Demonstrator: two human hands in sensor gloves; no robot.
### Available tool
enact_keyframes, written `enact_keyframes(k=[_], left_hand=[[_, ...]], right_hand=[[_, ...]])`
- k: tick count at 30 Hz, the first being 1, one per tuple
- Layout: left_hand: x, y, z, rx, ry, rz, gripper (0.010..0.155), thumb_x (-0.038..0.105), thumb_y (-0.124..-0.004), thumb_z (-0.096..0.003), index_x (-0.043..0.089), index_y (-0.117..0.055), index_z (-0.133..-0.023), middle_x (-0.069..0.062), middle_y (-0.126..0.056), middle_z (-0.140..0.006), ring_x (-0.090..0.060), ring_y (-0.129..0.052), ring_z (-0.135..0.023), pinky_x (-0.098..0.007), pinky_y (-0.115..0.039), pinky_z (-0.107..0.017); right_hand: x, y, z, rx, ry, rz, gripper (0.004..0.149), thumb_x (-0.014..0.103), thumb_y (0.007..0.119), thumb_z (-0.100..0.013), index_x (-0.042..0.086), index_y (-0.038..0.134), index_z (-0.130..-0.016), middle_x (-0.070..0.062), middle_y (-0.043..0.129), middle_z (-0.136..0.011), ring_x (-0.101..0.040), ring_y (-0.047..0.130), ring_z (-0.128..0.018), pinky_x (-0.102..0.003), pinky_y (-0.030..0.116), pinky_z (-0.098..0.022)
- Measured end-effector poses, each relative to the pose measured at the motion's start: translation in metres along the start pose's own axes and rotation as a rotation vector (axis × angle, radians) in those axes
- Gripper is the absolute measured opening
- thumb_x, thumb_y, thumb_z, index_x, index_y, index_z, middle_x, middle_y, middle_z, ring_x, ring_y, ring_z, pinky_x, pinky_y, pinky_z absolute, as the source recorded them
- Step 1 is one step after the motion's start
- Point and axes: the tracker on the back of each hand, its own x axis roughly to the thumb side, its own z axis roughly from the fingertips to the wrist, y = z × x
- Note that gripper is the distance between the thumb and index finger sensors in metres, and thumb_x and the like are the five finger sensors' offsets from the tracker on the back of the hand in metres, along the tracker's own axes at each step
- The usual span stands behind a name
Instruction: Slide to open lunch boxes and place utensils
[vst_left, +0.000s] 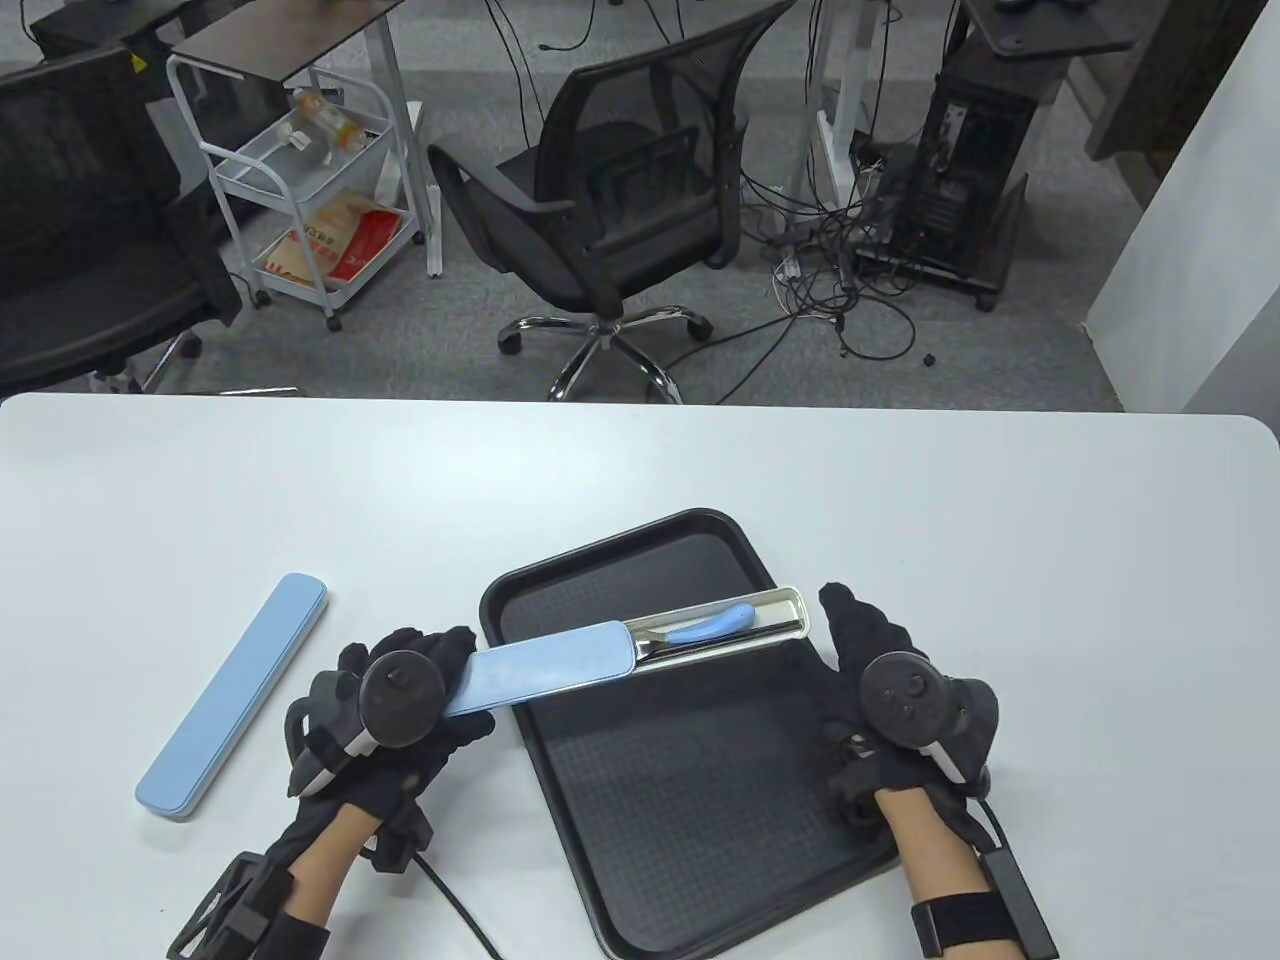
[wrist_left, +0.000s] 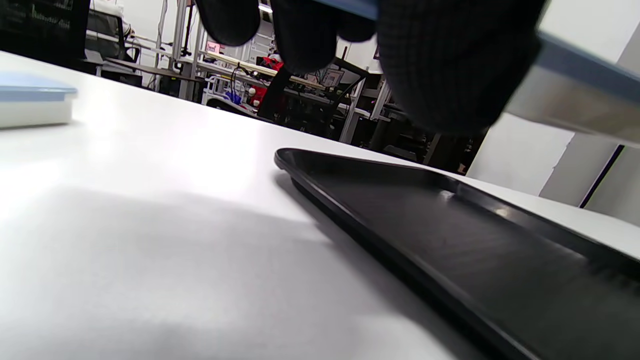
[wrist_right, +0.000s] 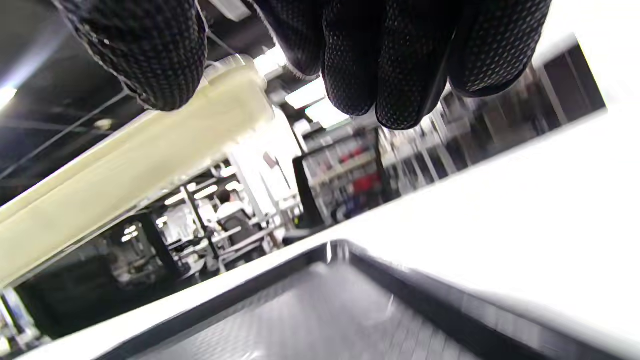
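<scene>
Gripping the blue lid (vst_left: 555, 665), the left hand (vst_left: 400, 715) holds it half off the box (vst_left: 745, 630); the right hand (vst_left: 880, 680) holds the box's far end above the tray (vst_left: 700, 800).

Bare table (vst_left: 700, 460) beyond tray (vst_left: 560, 590); closed box (vst_left: 232, 694) far left.

The flat bench (vst_left: 640, 470) is showing plain white. The rectangular plastic tray (vst_left: 700, 800) on it is showing black, with a fine grid of small dots pressed across its floor. The long closed plastic lunch box (vst_left: 232, 695) is showing pale blue on top; in the left wrist view its side (wrist_left: 30, 112) is showing white. The sliding lid (vst_left: 550, 668) of the open lunch box is showing the same pale blue, its long base (wrist_right: 125, 175) cream. Inside, the utensil handle (vst_left: 715, 624) is showing blue. Both knit gloves are showing black, the right-hand fingers (wrist_right: 395, 65) speckled with pale dots.
</scene>
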Motion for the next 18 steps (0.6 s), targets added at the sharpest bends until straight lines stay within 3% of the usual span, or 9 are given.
enact_keyframes(k=[4,13,18], left_hand=[[0.000,0.001,0.000,-0.006,-0.003,0.008,0.087,0.056,-0.094,-0.0409,0.030,-0.048,-0.111,0.005,-0.062,-0.113,-0.035,-0.055,-0.113,-0.074,-0.038,-0.078],[0.006,0.000,0.001,-0.013,-0.023,-0.024,0.088,0.056,-0.094,-0.0408,0.030,-0.048,-0.111,0.005,-0.063,-0.113,-0.035,-0.056,-0.112,-0.074,-0.039,-0.078],[0.013,0.000,0.003,0.003,-0.038,-0.057,0.088,0.057,-0.093,-0.0402,0.029,-0.048,-0.110,0.005,-0.063,-0.113,-0.035,-0.058,-0.112,-0.072,-0.040,-0.078]], right_hand=[[-0.011,0.008,-0.004,0.078,0.003,-0.178,0.079,0.047,0.089,-0.050,0.012,0.054,-0.111,-0.017,0.074,-0.104,-0.046,0.082,-0.088,-0.064,0.069,-0.063],[-0.010,0.012,-0.003,0.015,0.002,-0.236,0.067,0.037,0.090,-0.050,0.012,0.063,-0.106,-0.013,0.083,-0.097,-0.040,0.089,-0.083,-0.062,0.072,-0.062],[-0.007,0.016,-0.002,0.034,-0.017,-0.292,0.065,0.035,0.091,-0.050,0.012,0.065,-0.105,-0.013,0.085,-0.095,-0.039,0.090,-0.082,-0.063,0.071,-0.062]])
